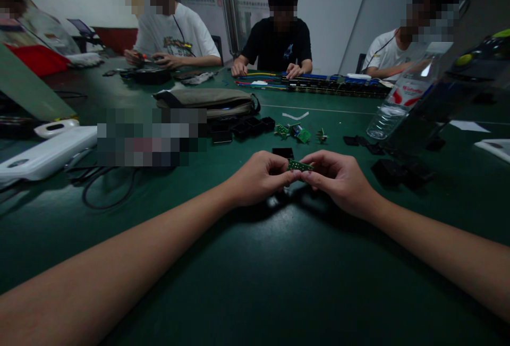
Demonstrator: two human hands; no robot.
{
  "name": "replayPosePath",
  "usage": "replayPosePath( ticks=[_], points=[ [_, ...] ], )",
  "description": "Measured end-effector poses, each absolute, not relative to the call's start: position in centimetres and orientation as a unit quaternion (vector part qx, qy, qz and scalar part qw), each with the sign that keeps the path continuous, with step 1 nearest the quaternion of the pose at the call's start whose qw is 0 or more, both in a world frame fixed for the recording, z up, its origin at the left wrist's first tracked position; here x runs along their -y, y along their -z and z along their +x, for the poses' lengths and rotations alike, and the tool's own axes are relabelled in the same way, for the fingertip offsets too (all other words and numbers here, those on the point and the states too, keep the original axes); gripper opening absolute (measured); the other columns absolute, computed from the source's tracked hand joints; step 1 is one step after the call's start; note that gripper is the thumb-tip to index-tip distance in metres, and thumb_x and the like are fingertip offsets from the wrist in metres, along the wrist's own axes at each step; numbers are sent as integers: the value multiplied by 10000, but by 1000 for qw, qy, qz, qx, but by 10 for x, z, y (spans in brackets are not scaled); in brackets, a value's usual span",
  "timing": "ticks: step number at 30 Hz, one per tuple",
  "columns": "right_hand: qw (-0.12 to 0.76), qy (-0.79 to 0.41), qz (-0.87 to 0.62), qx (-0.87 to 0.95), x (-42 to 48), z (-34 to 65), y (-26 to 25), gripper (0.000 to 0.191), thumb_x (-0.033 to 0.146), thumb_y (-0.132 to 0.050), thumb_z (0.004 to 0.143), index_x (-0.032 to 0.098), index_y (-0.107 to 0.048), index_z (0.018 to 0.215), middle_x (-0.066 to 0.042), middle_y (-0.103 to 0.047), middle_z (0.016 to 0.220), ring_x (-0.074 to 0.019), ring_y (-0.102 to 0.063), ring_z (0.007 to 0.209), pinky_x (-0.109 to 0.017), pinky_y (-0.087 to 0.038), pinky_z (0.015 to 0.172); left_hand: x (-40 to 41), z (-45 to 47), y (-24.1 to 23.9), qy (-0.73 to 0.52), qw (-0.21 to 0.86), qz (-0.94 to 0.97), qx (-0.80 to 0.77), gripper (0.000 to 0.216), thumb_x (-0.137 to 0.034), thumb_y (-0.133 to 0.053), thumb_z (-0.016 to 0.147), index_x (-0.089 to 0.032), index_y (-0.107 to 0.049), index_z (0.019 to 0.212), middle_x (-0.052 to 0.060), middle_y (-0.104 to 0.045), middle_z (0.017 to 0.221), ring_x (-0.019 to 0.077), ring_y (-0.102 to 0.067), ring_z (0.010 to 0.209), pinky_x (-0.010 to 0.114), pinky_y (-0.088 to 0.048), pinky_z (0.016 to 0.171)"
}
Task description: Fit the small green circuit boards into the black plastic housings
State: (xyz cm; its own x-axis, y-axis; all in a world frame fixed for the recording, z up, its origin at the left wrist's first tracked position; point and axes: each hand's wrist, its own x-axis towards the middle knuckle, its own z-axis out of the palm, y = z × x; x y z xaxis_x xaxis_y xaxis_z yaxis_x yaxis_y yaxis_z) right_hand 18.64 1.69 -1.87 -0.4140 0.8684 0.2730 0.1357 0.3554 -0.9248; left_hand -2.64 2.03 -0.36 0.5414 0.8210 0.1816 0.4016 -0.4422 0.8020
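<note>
A small green circuit board (299,166) is pinched between both my hands, a little above the dark green table (274,282). My left hand (265,178) grips its left end with thumb and fingers. At the other end, my right hand (337,180) closes on it the same way, the two thumb tips nearly meeting. Fingers cover the board's ends and underside. Just behind my left fingers is a black plastic case (282,152). Farther back lie loose green circuit boards (302,133), and a smaller board piece (322,135) is to their right.
Black plastic cases (253,126) sit before a grey-green pouch (207,102). More black parts (392,172) lie right, near a water bottle (406,93). A white device (48,152) and a cable (109,205) are left. Several people sit across the table.
</note>
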Motion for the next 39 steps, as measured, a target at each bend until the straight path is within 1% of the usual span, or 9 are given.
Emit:
replayPosePath(
  ticks=[5,10,13,16,21,25,31,34,39],
  points=[
    [411,-435,-351,720,-17,186,19,304,381,-769,819,146,-697,997,12,-611,676,-103,-539,581,-240,-413,519,-20,-26,3,-283,368,799,-382,403,-388,-616,904,-145,-560,588,-30,-537,518,72,-464,486,204,-316,489],
    [419,-434,-338,722,-17,186,19,278,353,-751,830,164,-687,1022,7,-619,727,-102,-538,608,-233,-427,532,-19,-25,3,-281,377,791,-391,421,-401,-607,910,-141,-578,579,-26,-544,501,71,-465,467,200,-319,474],
    [414,-432,-325,732,-17,187,20,352,344,-779,803,180,-675,1096,-3,-633,795,-112,-561,654,-240,-458,562,-19,-25,2,-281,394,782,-392,409,-391,-606,909,-138,-595,588,-26,-552,496,69,-473,459,196,-337,474],
    [398,-423,-331,743,-17,187,21,440,337,-811,770,189,-659,1156,-2,-635,813,-111,-550,637,-245,-456,551,-19,-25,2,-285,403,777,-391,405,-374,-608,907,-137,-596,580,-27,-551,488,65,-471,449,193,-344,475],
    [394,-397,-347,753,-17,186,22,366,304,-793,783,171,-667,1100,-8,-653,813,-101,-539,611,-242,-439,539,-18,-25,1,-277,408,780,-385,379,-363,-612,905,-128,-630,608,-25,-559,497,63,-475,457,189,-348,477],
    [390,-393,-351,755,-17,186,22,361,305,-783,789,174,-669,1104,-22,-678,862,-105,-554,630,-243,-439,549,-19,-25,1,-271,417,779,-383,379,-379,-608,906,-124,-642,629,-23,-562,508,67,-484,468,186,-355,479],
    [396,-390,-358,751,-14,185,18,317,319,-766,805,180,-676,1075,-9,-665,787,-108,-532,603,-247,-416,536,-20,-25,2,-279,435,766,-383,375,-415,-627,890,-128,-621,649,-19,-576,541,76,-507,495,190,-368,490],
    [411,-393,-358,741,-14,184,16,279,294,-756,805,181,-672,1045,2,-659,752,-107,-528,594,-242,-407,530,-20,-26,2,-290,444,761,-373,375,-435,-654,866,-131,-607,653,-13,-591,569,81,-517,523,191,-377,502],
    [402,-396,-348,749,-14,185,15,271,259,-747,803,180,-679,1054,20,-621,726,-95,-500,578,-235,-387,524,-22,-26,3,-318,438,752,-375,439,-482,-564,918,-136,-601,650,-19,-564,558,73,-478,501,186,-358,487]
  ],
)
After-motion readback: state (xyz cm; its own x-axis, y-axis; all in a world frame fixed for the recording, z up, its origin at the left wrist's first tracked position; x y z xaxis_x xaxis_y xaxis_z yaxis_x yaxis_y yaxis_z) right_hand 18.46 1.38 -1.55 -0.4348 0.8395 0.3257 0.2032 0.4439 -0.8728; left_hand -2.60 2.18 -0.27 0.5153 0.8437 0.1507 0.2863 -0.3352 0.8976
